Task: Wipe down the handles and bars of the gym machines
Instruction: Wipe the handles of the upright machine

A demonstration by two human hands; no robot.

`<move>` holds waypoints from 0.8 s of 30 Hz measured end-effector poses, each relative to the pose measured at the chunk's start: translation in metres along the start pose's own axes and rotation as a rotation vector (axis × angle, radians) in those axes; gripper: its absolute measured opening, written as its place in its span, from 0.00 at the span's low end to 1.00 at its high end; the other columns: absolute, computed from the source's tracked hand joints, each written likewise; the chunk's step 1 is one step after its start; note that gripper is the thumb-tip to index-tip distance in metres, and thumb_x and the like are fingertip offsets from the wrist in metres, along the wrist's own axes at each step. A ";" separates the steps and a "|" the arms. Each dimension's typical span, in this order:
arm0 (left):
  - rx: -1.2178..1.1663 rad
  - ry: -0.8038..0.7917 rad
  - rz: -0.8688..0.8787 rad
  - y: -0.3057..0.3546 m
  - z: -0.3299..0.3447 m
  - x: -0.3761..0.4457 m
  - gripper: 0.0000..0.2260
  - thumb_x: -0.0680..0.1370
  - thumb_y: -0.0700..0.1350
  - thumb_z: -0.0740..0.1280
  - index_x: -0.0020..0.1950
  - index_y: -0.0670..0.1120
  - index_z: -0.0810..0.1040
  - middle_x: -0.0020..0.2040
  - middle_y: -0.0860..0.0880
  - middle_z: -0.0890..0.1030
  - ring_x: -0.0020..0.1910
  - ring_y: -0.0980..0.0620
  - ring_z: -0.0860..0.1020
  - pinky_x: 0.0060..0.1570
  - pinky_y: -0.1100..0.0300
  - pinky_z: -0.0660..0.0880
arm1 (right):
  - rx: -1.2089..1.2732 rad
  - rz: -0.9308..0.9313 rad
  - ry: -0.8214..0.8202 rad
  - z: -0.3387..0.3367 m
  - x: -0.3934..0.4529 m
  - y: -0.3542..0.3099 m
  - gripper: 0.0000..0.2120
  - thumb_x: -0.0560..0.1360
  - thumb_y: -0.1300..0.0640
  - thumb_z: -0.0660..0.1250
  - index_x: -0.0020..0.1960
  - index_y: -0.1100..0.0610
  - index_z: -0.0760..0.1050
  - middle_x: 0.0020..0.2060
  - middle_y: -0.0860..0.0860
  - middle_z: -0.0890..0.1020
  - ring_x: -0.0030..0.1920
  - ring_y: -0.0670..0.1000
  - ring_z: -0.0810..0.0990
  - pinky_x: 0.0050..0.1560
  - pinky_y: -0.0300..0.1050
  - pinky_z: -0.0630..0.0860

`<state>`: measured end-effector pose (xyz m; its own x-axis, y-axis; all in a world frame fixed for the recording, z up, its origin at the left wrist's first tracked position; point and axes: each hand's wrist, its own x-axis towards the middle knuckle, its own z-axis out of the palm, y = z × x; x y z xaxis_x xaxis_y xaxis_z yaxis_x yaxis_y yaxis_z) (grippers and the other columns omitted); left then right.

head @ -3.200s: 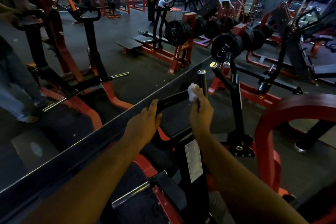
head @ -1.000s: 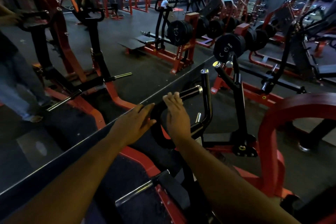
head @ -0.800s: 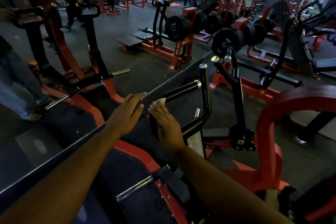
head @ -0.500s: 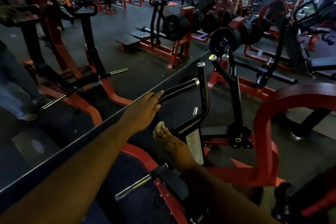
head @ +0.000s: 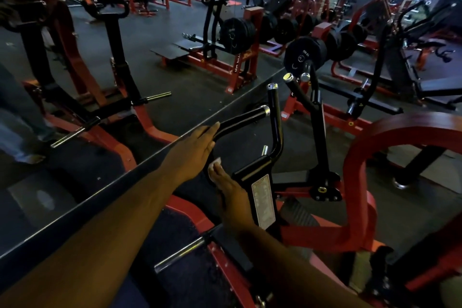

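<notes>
Everything is placed here relative to the black handle bar (head: 243, 117), a bent steel tube with a chrome cap, which rises in the middle of the view beside a mirror wall. To its left, the left hand (head: 193, 151) is laid on the low end of this bar with the fingers straight and together, nothing being clamped. Just below the bar, the right hand (head: 231, 189) is pressed against the lower curve of the tube, and a small white cloth (head: 215, 163) is pinched under its fingertips. The cloth looks soft and light, so it is best gripped by a folded wad and wrapped around the tube. The bar is probably stiff, heavy and fixed to the frame, and its glossy paint may be slippery. Right of the bar, a second upright handle (head: 275, 117) of the same black tube is seen, then a thick red frame (head: 355, 177), curved and painted smooth.
</notes>
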<state>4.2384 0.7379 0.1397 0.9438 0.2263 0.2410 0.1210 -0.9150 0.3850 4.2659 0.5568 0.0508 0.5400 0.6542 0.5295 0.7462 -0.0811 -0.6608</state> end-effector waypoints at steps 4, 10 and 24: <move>0.001 0.023 0.001 0.004 -0.002 -0.002 0.24 0.87 0.51 0.54 0.84 0.54 0.56 0.79 0.47 0.64 0.69 0.41 0.75 0.62 0.42 0.76 | -0.219 -0.123 -0.230 -0.021 -0.023 0.024 0.29 0.78 0.68 0.62 0.78 0.55 0.67 0.78 0.53 0.67 0.78 0.51 0.65 0.76 0.49 0.66; 0.083 0.079 -0.037 0.023 -0.010 0.010 0.21 0.84 0.48 0.60 0.78 0.49 0.66 0.71 0.44 0.73 0.65 0.40 0.76 0.60 0.44 0.76 | -0.434 -0.132 -0.212 -0.102 0.005 0.061 0.27 0.79 0.65 0.58 0.76 0.51 0.71 0.76 0.49 0.71 0.75 0.47 0.69 0.65 0.43 0.76; 0.398 -0.020 -0.090 0.056 0.004 0.067 0.26 0.85 0.61 0.55 0.77 0.47 0.63 0.65 0.42 0.77 0.58 0.41 0.80 0.48 0.48 0.74 | -0.581 0.121 -0.282 -0.135 0.043 0.152 0.28 0.79 0.68 0.55 0.77 0.54 0.68 0.77 0.52 0.69 0.78 0.56 0.62 0.58 0.58 0.81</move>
<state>4.3100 0.7008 0.1736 0.9292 0.3088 0.2030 0.3097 -0.9504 0.0282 4.4553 0.4708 0.0453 0.5693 0.7806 0.2579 0.8182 -0.5074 -0.2705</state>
